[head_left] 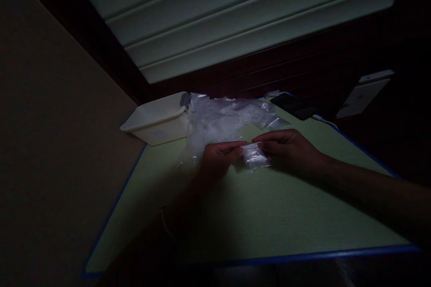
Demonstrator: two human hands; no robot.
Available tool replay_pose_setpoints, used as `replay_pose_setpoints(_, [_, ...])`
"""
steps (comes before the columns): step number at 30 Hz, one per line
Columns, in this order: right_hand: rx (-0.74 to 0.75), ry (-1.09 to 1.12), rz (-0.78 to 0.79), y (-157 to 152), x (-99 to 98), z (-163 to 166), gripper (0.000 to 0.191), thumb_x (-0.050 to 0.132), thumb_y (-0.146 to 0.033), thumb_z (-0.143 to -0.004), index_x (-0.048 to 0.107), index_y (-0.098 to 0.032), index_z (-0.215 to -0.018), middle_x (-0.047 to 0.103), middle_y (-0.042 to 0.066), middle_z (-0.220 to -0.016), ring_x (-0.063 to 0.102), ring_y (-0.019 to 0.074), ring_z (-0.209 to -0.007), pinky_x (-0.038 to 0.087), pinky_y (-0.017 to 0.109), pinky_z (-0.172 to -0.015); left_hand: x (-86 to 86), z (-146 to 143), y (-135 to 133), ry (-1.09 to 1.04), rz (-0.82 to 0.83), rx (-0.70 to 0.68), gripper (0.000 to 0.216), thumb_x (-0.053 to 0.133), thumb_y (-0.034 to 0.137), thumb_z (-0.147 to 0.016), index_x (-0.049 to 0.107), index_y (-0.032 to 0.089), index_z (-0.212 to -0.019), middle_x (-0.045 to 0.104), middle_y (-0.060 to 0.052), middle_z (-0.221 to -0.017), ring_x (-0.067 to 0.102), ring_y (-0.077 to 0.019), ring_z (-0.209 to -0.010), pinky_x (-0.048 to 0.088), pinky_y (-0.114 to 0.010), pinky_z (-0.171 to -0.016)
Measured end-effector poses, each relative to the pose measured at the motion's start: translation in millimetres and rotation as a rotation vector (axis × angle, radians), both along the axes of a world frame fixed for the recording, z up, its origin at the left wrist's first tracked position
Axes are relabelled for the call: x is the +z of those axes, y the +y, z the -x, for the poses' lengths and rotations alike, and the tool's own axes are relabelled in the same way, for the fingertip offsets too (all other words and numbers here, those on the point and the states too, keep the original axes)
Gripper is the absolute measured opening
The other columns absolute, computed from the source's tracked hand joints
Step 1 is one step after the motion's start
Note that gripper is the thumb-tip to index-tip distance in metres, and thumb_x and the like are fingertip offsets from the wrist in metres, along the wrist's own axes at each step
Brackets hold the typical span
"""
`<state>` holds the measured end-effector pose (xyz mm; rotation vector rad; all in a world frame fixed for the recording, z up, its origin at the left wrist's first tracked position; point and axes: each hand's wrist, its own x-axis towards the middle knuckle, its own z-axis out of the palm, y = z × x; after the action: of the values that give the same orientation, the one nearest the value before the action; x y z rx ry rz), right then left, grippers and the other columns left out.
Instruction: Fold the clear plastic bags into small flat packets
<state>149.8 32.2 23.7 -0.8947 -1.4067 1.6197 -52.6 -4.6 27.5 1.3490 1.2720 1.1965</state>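
Holding forearms (pixel 357 181) out. Pinching a clear bag (pixel 256 158) by its top corners in closed left fingers (pixel 227 145) and right fingers (pixel 274 136).

A small clear plastic bag (pixel 256 158), shiny and creased (pale glints streak its face), is held near its upper corners between left hand (pixel 218 157) and right hand (pixel 292 148), over the greenish tabletop (pixel 286 219).

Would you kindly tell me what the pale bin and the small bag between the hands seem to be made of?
The small bag looks like thin, glossy plastic film, from its glints and creases. The pale bin is probably rigid, matt plastic, judging by its smooth walls and rim, though dim light leaves this open.
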Motion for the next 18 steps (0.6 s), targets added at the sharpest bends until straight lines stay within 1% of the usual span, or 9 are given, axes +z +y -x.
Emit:
replay_pose_setpoints(7, [0.021, 0.005, 0.018, 0, -2.6, 0, 0.016, 0.073, -0.029, -0.072, 0.076, -0.017, -0.083, 0.067, 0.002, -0.063, 0.056, 0.0105, -0.054, 0.042, 0.024, -0.052, 0.5, 2, 1, 0.011, -0.009, -0.02, 0.02, 0.075, 0.026, -0.067, 0.078, 0.015, -0.083, 0.069, -0.004, -0.062, 0.051, -0.0076, -0.05, 0.042, -0.021, -0.05])
replay_pose_setpoints(11, [0.012, 0.014, 0.005, -3, 1.3, 0, 0.014, 0.071, -0.026, -0.071, 0.076, -0.017, -0.08, 0.068, 0.003, -0.064, 0.056, 0.011, -0.054, 0.043, 0.025, -0.053, 2.7, 3, 0, 0.031, -0.004, -0.038, 0.019, 0.074, 0.026, -0.067, 0.077, 0.014, -0.082, 0.07, -0.004, -0.064, 0.053, -0.0084, -0.051, 0.043, -0.021, -0.052])
replay_pose_setpoints(15, [-0.001, -0.051, -0.108, -4, 9.1, -1, 0.014, 0.066, -0.022, -0.069, 0.077, -0.017, -0.075, 0.071, 0.004, -0.066, 0.059, 0.0132, -0.059, 0.046, 0.026, -0.057, 7.5, 3, -1, 0.054, 0.013, -0.039, 0.016, 0.07, 0.021, -0.068, 0.077, 0.014, -0.08, 0.067, -0.002, -0.059, 0.052, -0.0081, -0.051, 0.041, -0.021, -0.051])
replay_pose_setpoints(18, [-0.003, -0.116, -0.191, -6, 11.6, -2, 0.015, 0.066, -0.022, -0.068, 0.078, -0.018, -0.076, 0.072, 0.003, -0.067, 0.061, 0.0138, -0.06, 0.048, 0.026, -0.058, 11.2, 4, -2, 0.038, 0.016, -0.053, 0.015, 0.066, 0.02, -0.069, 0.076, 0.014, -0.078, 0.064, -0.001, -0.056, 0.051, -0.0077, -0.051, 0.04, -0.02, -0.051])
